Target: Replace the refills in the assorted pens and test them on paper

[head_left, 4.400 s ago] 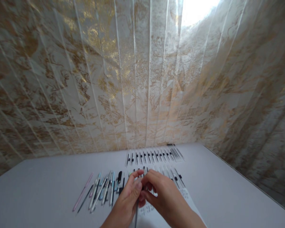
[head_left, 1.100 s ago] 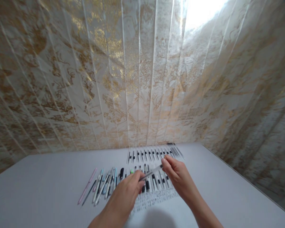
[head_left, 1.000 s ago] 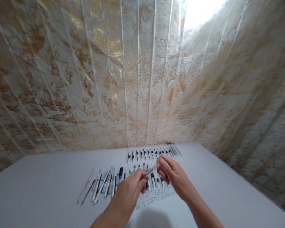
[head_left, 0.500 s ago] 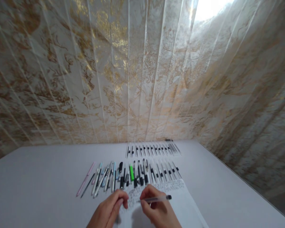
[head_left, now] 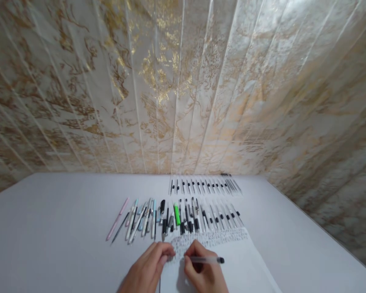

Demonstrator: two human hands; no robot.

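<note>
My right hand (head_left: pixel 205 274) is closed around a pen (head_left: pixel 206 259) with a clear barrel and a black end. The pen slants to the right, and its tip points left, hidden by or close to my fingers over the written lines. Under both hands lies a white sheet of paper (head_left: pixel 242 264), its upper part covered in rows of dark handwriting too small to read. At the sheet's left side rests my left hand (head_left: pixel 148 266), fingers curled inward and thumb near the fingertips, with nothing visible in it.
Beyond the paper lie pens of several kinds, among them a pink pen (head_left: pixel 118 219) and a bright green marker (head_left: pixel 177 214). Clear pens with black parts (head_left: pixel 222 216) lie at the right. Farther back stands a row of thin pens (head_left: pixel 201 187) before a gold-patterned curtain (head_left: pixel 158 134).
The view has shifted, so the table items sit slightly higher and farther right. My right hand still grips the pen over the paper, and my left hand stays beside it.
</note>
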